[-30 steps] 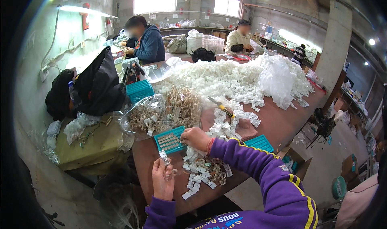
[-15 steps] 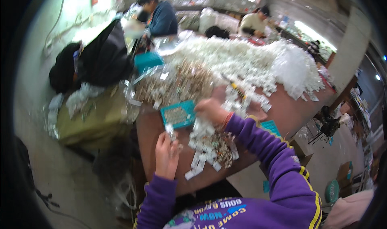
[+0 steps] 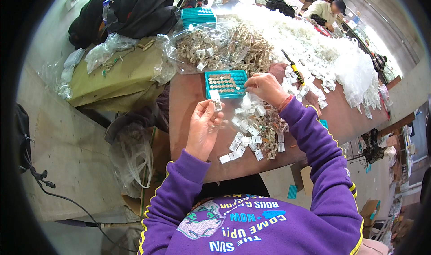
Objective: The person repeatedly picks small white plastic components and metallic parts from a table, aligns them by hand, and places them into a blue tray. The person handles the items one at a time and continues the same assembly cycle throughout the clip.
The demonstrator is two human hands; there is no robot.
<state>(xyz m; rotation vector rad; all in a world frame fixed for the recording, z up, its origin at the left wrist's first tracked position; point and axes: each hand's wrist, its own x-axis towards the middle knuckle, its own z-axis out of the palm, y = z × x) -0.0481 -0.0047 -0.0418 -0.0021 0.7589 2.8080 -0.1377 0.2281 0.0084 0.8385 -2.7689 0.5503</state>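
Observation:
My left hand [image 3: 203,128] pinches a small clear-and-white plastic case [image 3: 217,103] upright between thumb and fingers, just below the teal tray. Rows of round, silvery button-cell-like discs [image 3: 221,81] fill the left part of the teal tray [image 3: 224,96]; its right part shows bare slots. At the tray's right edge, my right hand [image 3: 266,88] has its fingertips drawn together; anything between them is too small to make out. Under and beside that hand lie loose white plastic cases [image 3: 245,140] and a small heap of tan coiled pieces [image 3: 270,140].
Behind the tray spreads a bagged heap of tan pieces [image 3: 251,44]; a large white heap [image 3: 310,39] lies to its right. A yellow-black utility knife [image 3: 294,68] rests between. Stacked teal trays [image 3: 198,17] and a black bag [image 3: 143,12] stand far left. Another person [image 3: 324,11] sits far right.
The view has tilted down and steadied. My right hand remains by the tray's right edge, now with fingertips together; my left hand still holds the plastic case.

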